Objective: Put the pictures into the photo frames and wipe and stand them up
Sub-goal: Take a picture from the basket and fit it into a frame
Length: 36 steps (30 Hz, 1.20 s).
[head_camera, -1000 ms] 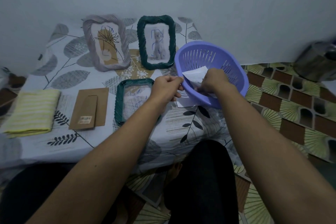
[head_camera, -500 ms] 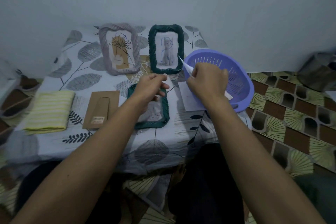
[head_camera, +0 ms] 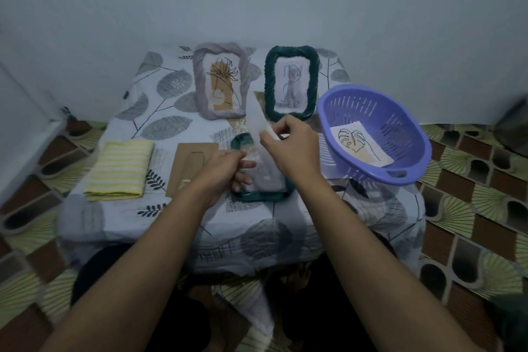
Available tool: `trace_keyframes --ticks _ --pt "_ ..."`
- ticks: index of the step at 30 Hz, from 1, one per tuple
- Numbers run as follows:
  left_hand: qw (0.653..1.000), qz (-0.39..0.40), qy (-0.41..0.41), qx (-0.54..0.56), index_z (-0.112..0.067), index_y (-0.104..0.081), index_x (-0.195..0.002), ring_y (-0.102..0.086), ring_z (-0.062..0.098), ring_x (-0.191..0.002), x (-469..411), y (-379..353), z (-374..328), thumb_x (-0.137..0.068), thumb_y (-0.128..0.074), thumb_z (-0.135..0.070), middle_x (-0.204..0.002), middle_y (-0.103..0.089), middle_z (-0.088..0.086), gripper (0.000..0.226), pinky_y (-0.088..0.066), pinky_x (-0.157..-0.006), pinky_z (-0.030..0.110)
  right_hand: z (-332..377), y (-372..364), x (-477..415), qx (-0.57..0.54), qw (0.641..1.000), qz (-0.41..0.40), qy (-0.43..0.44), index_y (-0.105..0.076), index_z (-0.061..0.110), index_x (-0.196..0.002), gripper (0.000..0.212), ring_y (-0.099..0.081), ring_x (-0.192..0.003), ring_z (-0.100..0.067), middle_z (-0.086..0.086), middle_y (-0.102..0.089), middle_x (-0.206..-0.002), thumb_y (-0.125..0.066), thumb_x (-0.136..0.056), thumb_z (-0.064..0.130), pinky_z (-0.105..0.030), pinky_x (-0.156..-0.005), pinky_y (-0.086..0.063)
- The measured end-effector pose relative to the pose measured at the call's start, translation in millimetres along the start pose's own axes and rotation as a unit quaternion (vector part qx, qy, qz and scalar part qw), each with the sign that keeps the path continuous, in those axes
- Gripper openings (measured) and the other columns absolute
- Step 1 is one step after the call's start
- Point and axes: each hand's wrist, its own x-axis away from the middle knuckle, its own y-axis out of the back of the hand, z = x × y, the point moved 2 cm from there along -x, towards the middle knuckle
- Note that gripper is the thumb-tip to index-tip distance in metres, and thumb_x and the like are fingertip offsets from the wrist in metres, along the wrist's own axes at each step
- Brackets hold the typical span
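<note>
At centre, the right hand (head_camera: 291, 146) pinches a blurred white picture (head_camera: 256, 118) above the flat green frame (head_camera: 261, 196) on the worktop (head_camera: 183, 208). The left hand (head_camera: 225, 170) is at the frame's left edge, fingers loosely curled; whether it grips anything cannot be told. A leaf picture (head_camera: 360, 143) lies in the basket (head_camera: 400, 175), right.

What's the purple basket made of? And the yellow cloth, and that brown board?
The purple basket looks like moulded plastic: smooth, one even colour, with neat slots through its wall. The yellow cloth seems to be soft woven fabric, maybe cotton: it lies folded and shows fine stripes. The brown board looks like matt cardboard or pressed fibreboard: flat and dull; which one is hard to tell.
</note>
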Motion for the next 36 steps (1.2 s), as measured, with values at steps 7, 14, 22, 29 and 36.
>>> trace_keyframes --ticks 7,14,22,29,36 --pt "0.999 -0.033 -0.03 0.012 -0.007 -0.061 -0.097 -0.05 0.01 -0.045 0.5 10.6 12.3 -0.101 -0.055 -0.019 -0.068 -0.057 0.005 0.014 -0.032 -0.038 0.02 -27.5 -19.7 -0.8 -0.164 0.97 0.023 -0.175 -0.057 0.024 -0.089 0.022 -0.067 -0.087 -0.018 0.002 -0.069 -0.093 -0.077 -0.082 0.019 -0.036 -0.079 -0.056" --pt "0.982 -0.131 -0.083 -0.111 -0.02 -0.066 -0.091 -0.06 0.014 -0.059 -15.7 20.4 24.0 -0.086 -0.076 -0.031 -0.074 -0.066 0.002 0.016 -0.05 -0.062 0.032 -56.7 -12.7 3.3 -0.013 0.976 0.033 -0.214 -0.068 0.024 -0.089 0.009 -0.062 -0.081 -0.014 0.013 -0.065 -0.078 -0.068 -0.086 0.032 -0.03 -0.075 -0.048" --pt "0.913 -0.171 -0.144 -0.342 -0.022 -0.065 -0.087 -0.065 0.019 -0.08 -14.9 9.5 25.0 -0.082 -0.079 -0.037 -0.08 -0.068 -0.002 0.021 -0.055 -0.071 0.034 -71.8 -10.4 3.2 0.193 0.962 0.061 -0.183 -0.062 0.028 -0.079 0.011 -0.049 -0.085 -0.016 0.011 -0.059 -0.081 -0.062 -0.087 0.034 -0.037 -0.094 -0.029" --pt "0.905 -0.143 -0.159 -0.367 -0.018 -0.062 -0.11 -0.061 0.023 -0.089 -16.1 8.2 27.0 -0.083 -0.074 -0.03 -0.087 -0.062 -0.003 0.032 -0.051 -0.073 0.035 -80.5 -17.7 4.7 0.18 0.97 0.078 -0.142 -0.061 0.025 -0.115 0.032 -0.058 -0.104 -0.022 0.003 -0.063 -0.107 -0.065 -0.085 0.036 -0.042 -0.098 -0.043" --pt "0.844 -0.138 -0.182 -0.486 -0.016 -0.056 -0.138 -0.042 0.032 -0.12 -25.8 4.3 26.0 -0.097 -0.05 -0.035 -0.123 -0.054 0.012 0.045 -0.04 -0.101 0.045 -81.8 -19.7 4.7 0.193 0.969 0.09 -0.128 -0.063 0.025 -0.122 0.036 -0.056 -0.11 -0.026 -0.002 -0.057 -0.121 -0.062 -0.088 0.037 -0.041 -0.099 -0.041"
